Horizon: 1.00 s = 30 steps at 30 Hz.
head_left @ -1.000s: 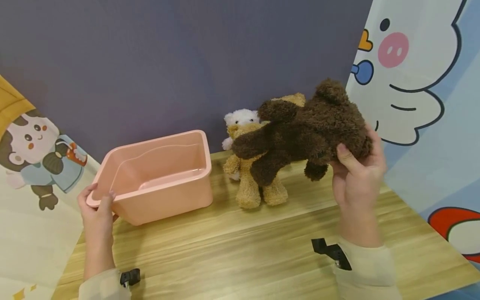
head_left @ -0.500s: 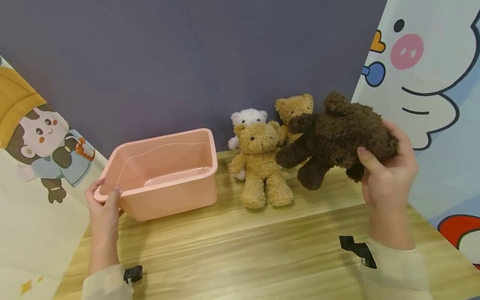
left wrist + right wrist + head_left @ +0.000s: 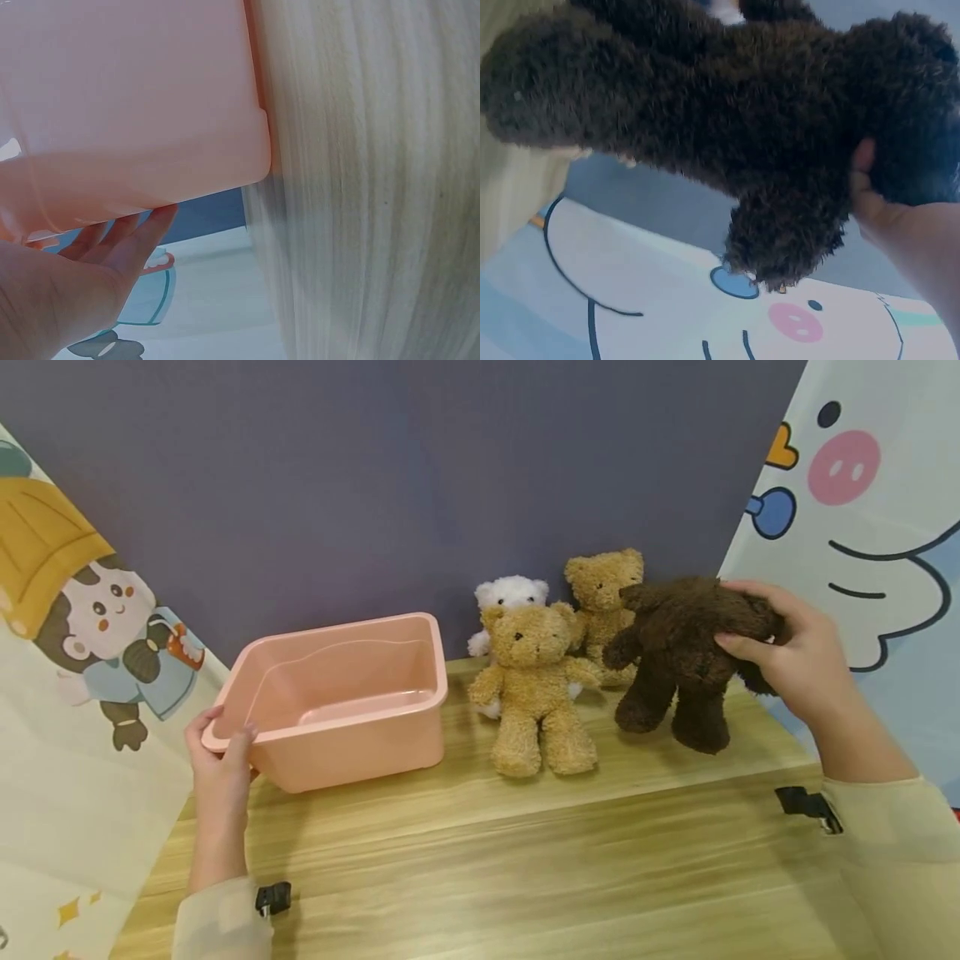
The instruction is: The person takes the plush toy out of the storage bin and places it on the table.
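My right hand (image 3: 798, 647) grips a dark brown teddy bear (image 3: 693, 660) by its upper body, thumb across the front. The bear is upright, legs down, close over the right part of the table. In the right wrist view its dark fur (image 3: 705, 97) fills the upper half, with my thumb (image 3: 866, 184) pressed into it. On the left, my left hand (image 3: 221, 777) holds the near left corner of a pink plastic bin (image 3: 360, 747), thumb over the rim. The left wrist view shows those fingers (image 3: 146, 236) against the bin's outer wall (image 3: 135, 90).
A tan teddy bear (image 3: 536, 693) sits right of the bin, partly covering a white teddy bear (image 3: 510, 593). Behind, another tan bear (image 3: 603, 585) leans by the dark grey panel (image 3: 450, 468). All rest on the wooden table (image 3: 480, 877). Printed cartoon walls flank both sides.
My right hand has carried the brown bear rightward and down, turning it from lying sideways to upright, uncovering the tan bears. The left hand keeps its hold on the bin.
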Motion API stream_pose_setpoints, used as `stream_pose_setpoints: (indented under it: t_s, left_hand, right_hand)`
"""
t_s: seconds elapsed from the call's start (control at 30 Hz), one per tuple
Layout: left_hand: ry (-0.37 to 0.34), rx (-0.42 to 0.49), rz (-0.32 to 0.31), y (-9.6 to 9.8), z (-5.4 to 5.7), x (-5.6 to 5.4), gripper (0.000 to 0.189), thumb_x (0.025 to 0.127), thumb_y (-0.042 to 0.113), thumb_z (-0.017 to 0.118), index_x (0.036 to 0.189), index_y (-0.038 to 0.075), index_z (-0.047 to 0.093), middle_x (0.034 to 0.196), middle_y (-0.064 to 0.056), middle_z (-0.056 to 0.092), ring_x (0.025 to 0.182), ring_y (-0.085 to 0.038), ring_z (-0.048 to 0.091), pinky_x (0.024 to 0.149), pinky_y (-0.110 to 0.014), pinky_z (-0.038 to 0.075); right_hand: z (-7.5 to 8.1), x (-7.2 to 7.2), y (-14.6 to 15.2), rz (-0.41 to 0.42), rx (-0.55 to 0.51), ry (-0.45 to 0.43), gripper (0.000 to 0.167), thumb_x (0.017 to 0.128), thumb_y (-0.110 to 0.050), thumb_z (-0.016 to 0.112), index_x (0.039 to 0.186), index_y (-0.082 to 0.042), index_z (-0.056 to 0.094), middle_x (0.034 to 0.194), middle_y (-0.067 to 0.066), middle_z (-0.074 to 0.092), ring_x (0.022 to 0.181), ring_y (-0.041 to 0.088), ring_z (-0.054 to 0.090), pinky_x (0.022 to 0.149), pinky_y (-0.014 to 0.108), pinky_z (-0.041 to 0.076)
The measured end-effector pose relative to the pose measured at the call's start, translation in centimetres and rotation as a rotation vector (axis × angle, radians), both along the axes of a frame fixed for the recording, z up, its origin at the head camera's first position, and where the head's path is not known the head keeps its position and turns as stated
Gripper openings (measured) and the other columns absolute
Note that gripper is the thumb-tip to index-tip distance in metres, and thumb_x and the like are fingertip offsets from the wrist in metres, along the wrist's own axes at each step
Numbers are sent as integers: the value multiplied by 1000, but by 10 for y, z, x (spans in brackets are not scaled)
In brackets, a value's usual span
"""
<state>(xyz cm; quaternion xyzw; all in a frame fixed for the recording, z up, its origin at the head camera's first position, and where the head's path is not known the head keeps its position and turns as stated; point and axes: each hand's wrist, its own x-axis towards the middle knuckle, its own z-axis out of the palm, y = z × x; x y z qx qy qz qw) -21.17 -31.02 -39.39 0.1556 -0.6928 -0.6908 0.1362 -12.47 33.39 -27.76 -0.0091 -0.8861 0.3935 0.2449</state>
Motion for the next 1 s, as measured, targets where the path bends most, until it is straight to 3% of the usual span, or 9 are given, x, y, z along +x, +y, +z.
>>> stream_pose_setpoints:
  t_s: [0.1, 0.17, 0.23, 0.3, 0.77, 0.83, 0.87, 0.93, 1.0]
  left_hand:
    - [5, -6, -6, 1, 0, -1, 58, 105, 30, 60, 154, 43, 32, 169, 0, 29, 139, -20, 45, 70, -13, 53]
    - [4, -12, -7, 1, -1, -2, 58, 105, 30, 60, 153, 43, 32, 169, 0, 30, 139, -20, 45, 71, -13, 53]
    - [2, -15, -6, 1, -1, -3, 57, 105, 31, 60, 153, 44, 32, 168, 0, 30, 138, -20, 45, 71, -13, 54]
    - [2, -18, -4, 1, -2, -3, 57, 105, 31, 60, 153, 44, 33, 167, 0, 31, 138, -20, 46, 71, -14, 54]
    - [24, -9, 4, 1, -2, -4, 56, 105, 29, 59, 153, 43, 34, 169, 0, 29, 139, -22, 44, 70, -13, 55]
    - [20, -11, 6, 1, -2, -3, 56, 105, 29, 59, 153, 43, 33, 169, 0, 29, 140, -22, 44, 70, -13, 55]
    - [17, -10, 6, 0, -2, -2, 56, 105, 29, 59, 153, 43, 33, 169, 0, 29, 140, -22, 44, 70, -14, 55]
    - [10, -13, 3, 0, -3, -2, 55, 106, 30, 58, 153, 43, 32, 170, 0, 28, 140, -22, 43, 70, -13, 54]
    - [10, -10, 4, 0, -3, -2, 55, 105, 29, 58, 152, 43, 33, 169, 1, 29, 140, -21, 43, 71, -14, 54]
  right_hand:
    - [0, -11, 10, 26, 77, -110, 61, 103, -32, 73, 158, -40, 49, 170, -5, 40, 146, 8, 45, 99, 23, 45]
    - [0, -20, 13, 61, 70, -163, 62, 104, -34, 71, 160, -40, 46, 175, 1, 31, 162, 25, 30, 119, 45, 41]
    - [-2, -30, 16, 91, 47, -203, 63, 104, -35, 70, 161, -39, 44, 179, 4, 22, 165, 41, 15, 124, 71, 27]
    - [-5, -39, 19, 115, 22, -224, 63, 105, -34, 69, 162, -38, 43, 180, 8, 15, 166, 43, 6, 123, 80, 16]
    - [-40, -81, 27, 77, -164, -207, 60, 103, -17, 71, 158, -27, 49, 181, 4, 12, 167, 36, 3, 127, 71, 25]
    - [-46, -85, 25, 93, -199, -227, 59, 104, -16, 70, 158, -29, 49, 181, 3, 11, 166, 30, 14, 125, 54, 39]
    - [-49, -87, 25, 106, -226, -236, 59, 104, -15, 69, 157, -30, 48, 181, 2, 8, 157, 25, 37, 113, 47, 51]
    - [-54, -90, 26, 143, -295, -242, 57, 106, -12, 66, 156, -31, 48, 181, 0, 2, 107, 15, 65, 78, 34, 54]
    - [-57, -94, 29, 190, -373, -243, 56, 107, -7, 63, 155, -31, 47, 181, -3, -2, 60, 12, 42, 56, 34, 35]
